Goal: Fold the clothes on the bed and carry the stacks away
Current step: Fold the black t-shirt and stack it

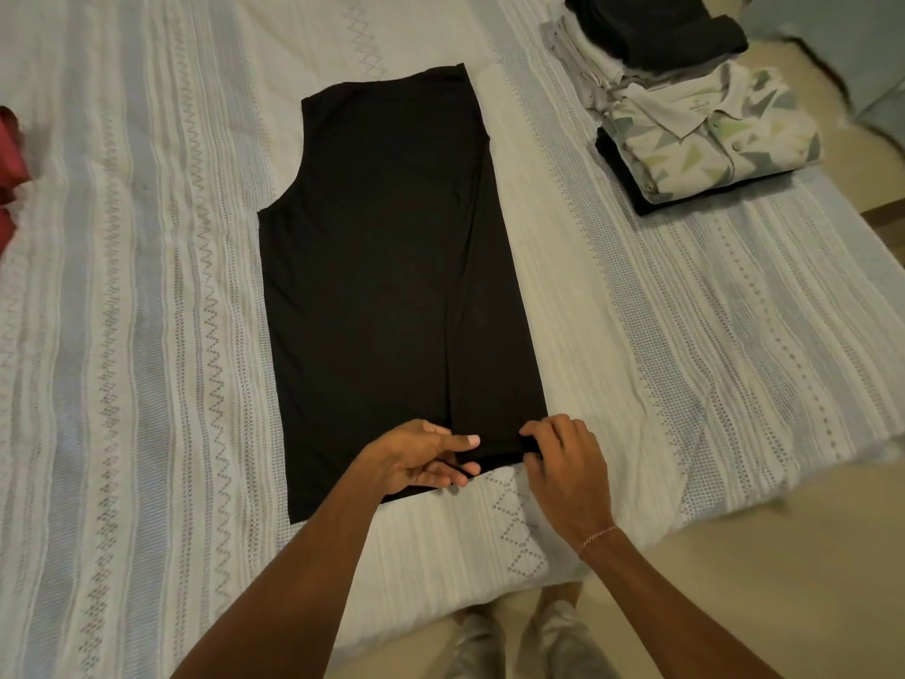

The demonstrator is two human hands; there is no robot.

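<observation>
Nearest the camera, both hands work the bottom hem of a black sleeveless jersey shirt (392, 267) lying flat on the white bedspread with woven zigzag bands (147, 311). The left hand (421, 458) pinches the hem between thumb and fingers near its middle; the right hand (563, 458) has its fingers curled over the hem's right corner. The shirt looks already folded in along its right side, giving a straight edge there, while the left armhole curve shows.

The step in hand looks like lifting the hem to fold the shirt up toward its shoulders. To do it well, the hands should sit further apart so the hem rises level, all layers are caught together, and the hem lands square on the shoulder line before smoothing.

Farther off to the right, a stack of folded clothes topped by a pale patterned collared shirt (710, 134) waits, with a stack of grey and dark folded garments (651, 36) behind. A red cloth (10, 159) shows at the left edge.
</observation>
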